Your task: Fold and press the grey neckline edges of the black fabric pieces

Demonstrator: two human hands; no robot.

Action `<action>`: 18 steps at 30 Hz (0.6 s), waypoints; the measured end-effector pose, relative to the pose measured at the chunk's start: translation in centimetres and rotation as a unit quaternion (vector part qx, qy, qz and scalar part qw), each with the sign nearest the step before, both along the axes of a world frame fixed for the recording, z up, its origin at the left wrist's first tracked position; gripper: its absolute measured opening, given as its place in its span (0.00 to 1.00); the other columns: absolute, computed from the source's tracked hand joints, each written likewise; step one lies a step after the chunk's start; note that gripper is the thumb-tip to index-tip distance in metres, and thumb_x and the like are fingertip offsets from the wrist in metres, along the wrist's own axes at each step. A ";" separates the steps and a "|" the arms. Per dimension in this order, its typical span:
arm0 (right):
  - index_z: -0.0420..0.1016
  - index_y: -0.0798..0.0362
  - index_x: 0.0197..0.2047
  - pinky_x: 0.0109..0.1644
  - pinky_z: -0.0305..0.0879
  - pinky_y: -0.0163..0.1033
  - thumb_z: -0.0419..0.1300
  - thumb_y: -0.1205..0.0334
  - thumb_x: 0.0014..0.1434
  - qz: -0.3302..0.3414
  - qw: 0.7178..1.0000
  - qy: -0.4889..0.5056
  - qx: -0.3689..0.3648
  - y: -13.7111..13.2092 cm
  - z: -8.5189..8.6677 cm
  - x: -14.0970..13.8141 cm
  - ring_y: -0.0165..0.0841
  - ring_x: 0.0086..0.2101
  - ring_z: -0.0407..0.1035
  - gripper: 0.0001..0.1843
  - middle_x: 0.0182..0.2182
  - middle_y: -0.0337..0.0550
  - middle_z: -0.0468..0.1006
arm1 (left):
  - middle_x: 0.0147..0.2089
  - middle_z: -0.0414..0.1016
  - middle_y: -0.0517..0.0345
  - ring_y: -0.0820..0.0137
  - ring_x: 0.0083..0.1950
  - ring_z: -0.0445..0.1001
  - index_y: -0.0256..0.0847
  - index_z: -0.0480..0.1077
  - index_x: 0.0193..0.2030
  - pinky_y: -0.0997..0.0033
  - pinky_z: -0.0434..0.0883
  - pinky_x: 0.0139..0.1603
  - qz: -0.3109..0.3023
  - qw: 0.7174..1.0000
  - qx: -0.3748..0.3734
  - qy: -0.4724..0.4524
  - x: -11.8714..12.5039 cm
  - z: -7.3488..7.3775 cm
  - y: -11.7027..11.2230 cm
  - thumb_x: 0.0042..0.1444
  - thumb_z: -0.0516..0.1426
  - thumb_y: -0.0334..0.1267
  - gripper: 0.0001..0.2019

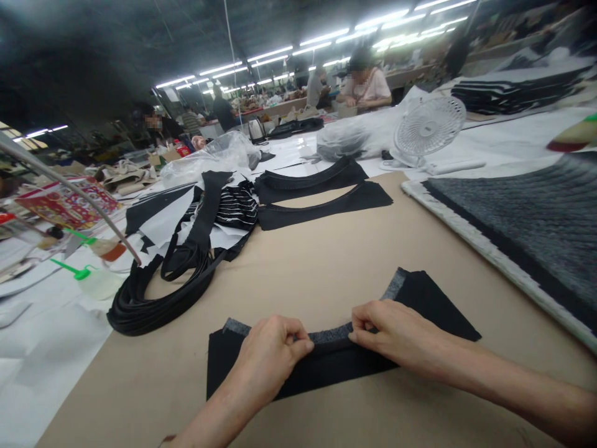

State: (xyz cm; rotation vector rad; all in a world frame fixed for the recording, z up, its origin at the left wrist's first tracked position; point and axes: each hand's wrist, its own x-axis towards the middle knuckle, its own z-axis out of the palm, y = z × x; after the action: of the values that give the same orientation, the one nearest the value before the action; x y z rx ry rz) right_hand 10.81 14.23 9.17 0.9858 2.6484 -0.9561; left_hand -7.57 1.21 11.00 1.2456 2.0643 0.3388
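A black fabric panel point(340, 364) with a curved upper edge lies flat on the tan board. Along that curve runs a grey fuzzy strip point(332, 335). My left hand point(275, 348) pinches the panel's curved edge left of its middle, thumb and fingers closed together. On the right part of the same edge, my right hand point(392, 330) pinches the fabric in a similar way. A short stretch of the grey strip shows between the two hands. Two similar black curved panels point(326, 205) lie farther back on the board.
A coil of black strips point(163, 305) lies left on the tan board point(308, 267), beside striped fabric point(237, 205). Green-capped bottles point(97, 280) stand farther left. On the right is a stack of grey fuzzy sheets point(522, 205). A white fan point(426, 127) stands behind; people sit in the background.
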 end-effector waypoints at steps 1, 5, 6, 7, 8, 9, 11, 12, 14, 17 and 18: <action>0.69 0.52 0.25 0.28 0.47 0.34 0.55 0.61 0.58 -0.005 1.000 -0.008 0.007 -0.1 0.0 -0.1 0.31 0.27 0.65 0.10 0.24 0.37 0.73 | 0.19 0.59 0.65 0.74 0.24 0.59 0.42 0.73 0.25 0.73 0.48 0.25 0.008 1.000 -0.005 0.003 0.0 -0.2 0.2 0.52 0.56 0.40 0.09; 0.67 0.52 0.24 0.27 0.46 0.35 0.54 0.63 0.58 -0.007 0.999 -0.022 0.027 -0.3 0.1 -0.8 0.30 0.25 0.63 0.11 0.22 0.38 0.71 | 0.19 0.62 0.64 0.74 0.24 0.60 0.41 0.73 0.24 0.73 0.49 0.26 0.018 0.999 -0.021 0.043 0.3 -0.7 0.7 0.51 0.55 0.38 0.08; 0.67 0.52 0.24 0.27 0.46 0.35 0.54 0.63 0.58 -0.007 0.999 -0.025 0.031 -0.4 0.1 -0.9 0.30 0.25 0.62 0.11 0.21 0.38 0.70 | 0.19 0.62 0.64 0.74 0.24 0.60 0.41 0.73 0.24 0.73 0.49 0.26 0.017 0.998 -0.021 0.056 0.4 -0.7 0.8 0.51 0.55 0.37 0.08; 0.67 0.52 0.24 0.27 0.45 0.35 0.54 0.63 0.58 -0.006 0.999 -0.029 0.035 -0.4 0.1 -0.9 0.30 0.24 0.62 0.12 0.21 0.38 0.70 | 0.19 0.62 0.64 0.73 0.24 0.60 0.41 0.73 0.24 0.73 0.49 0.26 0.016 0.997 -0.022 0.068 0.5 -0.6 0.9 0.50 0.55 0.37 0.08; 0.67 0.52 0.24 0.27 0.45 0.35 0.54 0.63 0.58 -0.006 0.999 -0.032 0.039 -0.5 0.1 -1.0 0.29 0.24 0.61 0.12 0.21 0.38 0.70 | 0.19 0.62 0.64 0.73 0.24 0.60 0.42 0.73 0.23 0.73 0.49 0.27 0.014 0.997 -0.022 0.077 0.6 -0.6 1.0 0.50 0.54 0.36 0.08; 0.66 0.52 0.23 0.27 0.45 0.35 0.54 0.64 0.58 -0.006 0.998 -0.035 0.042 -0.5 0.1 -1.0 0.29 0.24 0.61 0.12 0.21 0.38 0.70 | 0.19 0.63 0.63 0.73 0.24 0.60 0.41 0.72 0.23 0.73 0.49 0.27 0.013 0.996 -0.023 0.083 0.7 -0.5 1.1 0.50 0.54 0.36 0.08; 0.66 0.52 0.23 0.27 0.45 0.35 0.53 0.64 0.58 -0.007 0.998 -0.037 0.046 -0.5 0.1 -1.0 0.29 0.24 0.61 0.11 0.21 0.38 0.70 | 0.19 0.64 0.63 0.73 0.24 0.61 0.41 0.72 0.23 0.73 0.49 0.27 0.012 0.996 -0.027 0.089 0.9 -0.4 1.2 0.50 0.54 0.35 0.09; 0.66 0.52 0.23 0.27 0.45 0.35 0.53 0.65 0.57 -0.008 0.998 -0.039 0.046 -0.6 0.2 -1.1 0.29 0.24 0.60 0.11 0.21 0.38 0.70 | 0.19 0.64 0.62 0.73 0.24 0.62 0.41 0.73 0.23 0.73 0.49 0.27 0.012 0.996 -0.027 0.089 0.9 -0.4 1.2 0.50 0.54 0.35 0.09; 0.66 0.52 0.23 0.27 0.44 0.35 0.53 0.65 0.57 -0.011 0.998 -0.044 0.047 -0.6 0.2 -1.1 0.29 0.24 0.60 0.11 0.21 0.38 0.70 | 0.20 0.66 0.62 0.72 0.25 0.64 0.42 0.73 0.23 0.73 0.50 0.27 0.009 0.995 -0.027 0.095 0.9 -0.5 1.4 0.49 0.54 0.35 0.08; 0.66 0.52 0.23 0.27 0.44 0.35 0.53 0.65 0.57 -0.011 0.998 -0.047 0.047 -0.6 0.3 -1.2 0.29 0.24 0.61 0.11 0.21 0.38 0.71 | 0.21 0.67 0.61 0.71 0.26 0.66 0.42 0.73 0.23 0.72 0.52 0.28 0.004 0.994 -0.026 0.105 0.9 -0.7 1.5 0.49 0.53 0.35 0.09; 0.66 0.52 0.23 0.27 0.44 0.35 0.53 0.66 0.57 -0.009 0.998 -0.045 0.049 -0.6 0.3 -1.3 0.30 0.24 0.61 0.11 0.22 0.38 0.71 | 0.21 0.68 0.61 0.70 0.27 0.67 0.42 0.73 0.23 0.72 0.52 0.28 0.003 0.994 -0.025 0.107 0.9 -0.7 1.5 0.49 0.53 0.34 0.09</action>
State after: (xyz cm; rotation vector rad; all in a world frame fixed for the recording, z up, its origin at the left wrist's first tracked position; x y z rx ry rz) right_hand 9.52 13.65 9.49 1.0495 2.6381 -0.7732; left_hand -6.70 2.72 10.26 1.2924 2.2434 0.1593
